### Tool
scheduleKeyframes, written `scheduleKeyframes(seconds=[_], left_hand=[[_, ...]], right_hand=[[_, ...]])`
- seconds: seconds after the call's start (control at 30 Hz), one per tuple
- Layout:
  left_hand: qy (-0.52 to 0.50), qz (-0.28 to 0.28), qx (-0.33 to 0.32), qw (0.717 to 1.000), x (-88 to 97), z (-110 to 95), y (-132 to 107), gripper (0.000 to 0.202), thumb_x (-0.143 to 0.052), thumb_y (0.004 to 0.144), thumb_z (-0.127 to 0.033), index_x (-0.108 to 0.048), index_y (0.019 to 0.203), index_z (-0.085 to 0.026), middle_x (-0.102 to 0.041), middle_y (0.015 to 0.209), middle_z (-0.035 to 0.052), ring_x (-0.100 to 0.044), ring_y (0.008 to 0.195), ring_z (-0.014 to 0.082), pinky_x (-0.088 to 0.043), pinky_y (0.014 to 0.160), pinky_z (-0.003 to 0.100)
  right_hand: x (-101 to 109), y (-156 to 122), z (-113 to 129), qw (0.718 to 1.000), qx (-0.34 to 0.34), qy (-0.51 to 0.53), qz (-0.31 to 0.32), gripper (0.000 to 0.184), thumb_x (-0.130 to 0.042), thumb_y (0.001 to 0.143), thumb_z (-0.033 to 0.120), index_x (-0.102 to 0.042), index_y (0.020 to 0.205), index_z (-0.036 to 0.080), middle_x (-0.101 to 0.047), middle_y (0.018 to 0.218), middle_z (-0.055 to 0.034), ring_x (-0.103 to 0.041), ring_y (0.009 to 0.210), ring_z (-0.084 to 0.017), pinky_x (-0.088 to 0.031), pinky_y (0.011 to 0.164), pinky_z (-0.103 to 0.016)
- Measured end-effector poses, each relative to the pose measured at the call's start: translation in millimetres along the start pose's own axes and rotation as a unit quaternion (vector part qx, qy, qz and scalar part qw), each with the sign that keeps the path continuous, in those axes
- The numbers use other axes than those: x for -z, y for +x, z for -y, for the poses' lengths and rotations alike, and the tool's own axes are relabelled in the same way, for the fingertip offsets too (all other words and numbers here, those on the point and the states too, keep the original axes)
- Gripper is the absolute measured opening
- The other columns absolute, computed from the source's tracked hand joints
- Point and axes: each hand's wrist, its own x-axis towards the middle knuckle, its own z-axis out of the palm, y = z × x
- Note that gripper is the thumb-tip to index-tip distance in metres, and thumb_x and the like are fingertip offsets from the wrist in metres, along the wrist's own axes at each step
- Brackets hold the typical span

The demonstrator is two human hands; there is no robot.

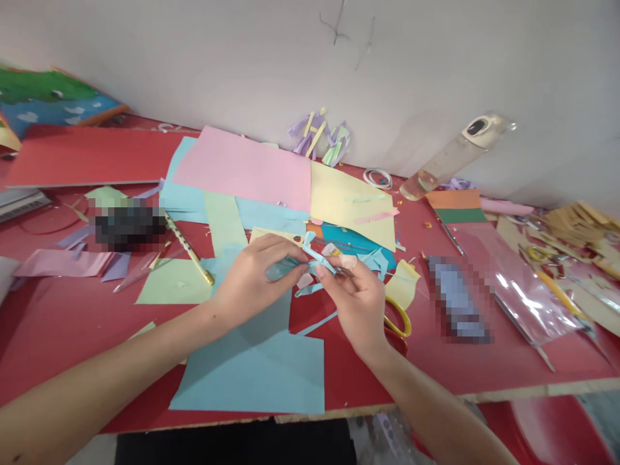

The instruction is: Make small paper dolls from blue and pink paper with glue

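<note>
Forearms cross the red table edge, both hands pinching a blue paper strip well inside it.

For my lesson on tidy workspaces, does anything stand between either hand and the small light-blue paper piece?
Nothing visible does: the left hand and right hand both pinch the light-blue paper piece. The yellow handle lies beside the right hand.

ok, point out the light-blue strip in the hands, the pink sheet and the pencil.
Light-blue strip [316,256], head view: its visible middle.
Pink sheet [247,169], head view: middle of its upper face.
Pencil [188,246], head view: middle of its shaft.
</note>
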Motion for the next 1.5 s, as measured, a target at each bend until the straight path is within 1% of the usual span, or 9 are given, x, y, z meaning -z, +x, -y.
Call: scheduleKeyframes(seconds=[0.17,0.37,0.6,0.8,0.9,1.03,1.33,1.4,1.5], left_hand=[[0.015,-0.010,-0.025,1.000,0.6,0.1,0.5,0.006,-0.067,0.090,-0.016,-0.067,0.092,-0.021,-0.072,0.095,0.0052,-0.066,0.098,0.0217,-0.050,0.091,0.038],[-0.023,-0.012,-0.048,0.998,4.3,0.1,1.0,0.006,-0.066,0.092,-0.019,-0.067,0.096,-0.023,-0.069,0.109,0.0080,-0.062,0.108,0.0235,-0.047,0.095,0.042],[-0.237,-0.053,0.110,0.964,4.5,2.8,-0.4,0.020,-0.054,0.100,-0.039,-0.062,0.112,-0.026,-0.060,0.123,0.0077,-0.058,0.116,0.0223,-0.049,0.100,0.038],[-0.334,0.007,0.128,0.934,2.1,4.5,-1.8,0.061,-0.064,0.085,-0.066,-0.052,0.133,-0.030,-0.055,0.134,0.0103,-0.057,0.119,0.0280,-0.053,0.098,0.040],[-0.360,0.027,0.139,0.922,-1.4,-1.4,-1.5,0.071,-0.078,0.080,-0.048,-0.044,0.141,-0.037,-0.049,0.143,0.0095,-0.062,0.110,0.0249,-0.058,0.091,0.040],[-0.380,0.002,0.170,0.909,-5.2,-4.3,-2.0,0.065,-0.076,0.083,-0.024,-0.046,0.140,-0.037,-0.060,0.120,0.0056,-0.065,0.086,0.0157,-0.062,0.078,0.033],[-0.306,-0.024,0.176,0.935,-5.3,1.7,-2.7,0.063,-0.074,0.083,-0.021,-0.047,0.138,-0.036,-0.050,0.140,0.0082,-0.067,0.084,0.0141,-0.063,0.072,0.030],[-0.291,-0.036,0.168,0.941,-4.2,3.4,-1.5,0.064,-0.074,0.083,-0.022,-0.045,0.139,-0.036,-0.047,0.144,0.0091,-0.067,0.083,0.0135,-0.064,0.075,0.032],[-0.262,-0.058,0.140,0.953,-2.7,4.1,0.3,0.065,-0.075,0.083,-0.023,-0.044,0.138,-0.037,-0.043,0.147,0.0086,-0.066,0.079,0.0106,-0.063,0.081,0.032]], right_hand=[[1.9,-2.2,-4.5,0.993,0.093,-0.074,0.009,0.003,-0.072,0.087,0.024,-0.072,0.090,0.026,-0.073,0.088,-0.0023,-0.071,0.087,-0.021,-0.061,0.075,-0.034],[4.1,2.9,3.7,0.947,0.294,-0.128,0.025,0.027,-0.065,0.087,0.005,-0.071,0.099,0.029,-0.072,0.092,-0.0035,-0.070,0.087,-0.022,-0.059,0.074,-0.040],[15.8,7.6,17.4,0.845,0.460,-0.272,-0.001,0.034,-0.071,0.081,0.002,-0.070,0.101,0.030,-0.072,0.089,-0.0027,-0.065,0.090,-0.023,-0.060,0.076,-0.042],[19.1,8.1,18.1,0.816,0.472,-0.333,-0.012,0.026,-0.073,0.086,0.011,-0.068,0.097,0.034,-0.073,0.088,-0.0002,-0.064,0.095,-0.022,-0.058,0.083,-0.042],[16.0,8.7,15.6,0.815,0.476,-0.329,-0.017,0.021,-0.075,0.085,0.011,-0.068,0.090,0.031,-0.072,0.088,-0.0008,-0.063,0.096,-0.022,-0.058,0.086,-0.043],[10.9,8.3,10.5,0.823,0.473,-0.316,-0.015,0.021,-0.077,0.081,0.009,-0.070,0.085,0.028,-0.072,0.087,-0.0011,-0.062,0.098,-0.022,-0.056,0.092,-0.044],[5.9,5.5,5.5,0.816,0.460,-0.348,0.032,0.023,-0.070,0.086,0.006,-0.072,0.088,0.029,-0.073,0.098,-0.0013,-0.062,0.109,-0.024,-0.051,0.105,-0.050],[6.4,4.0,5.2,0.831,0.438,-0.342,0.045,0.033,-0.061,0.087,0.001,-0.072,0.096,0.030,-0.070,0.106,-0.0031,-0.059,0.117,-0.025,-0.050,0.105,-0.052],[7.8,2.8,3.3,0.900,0.353,-0.256,0.002,0.040,-0.055,0.089,0.004,-0.066,0.116,0.030,-0.062,0.122,-0.0079,-0.055,0.126,-0.028,-0.051,0.103,-0.052]])
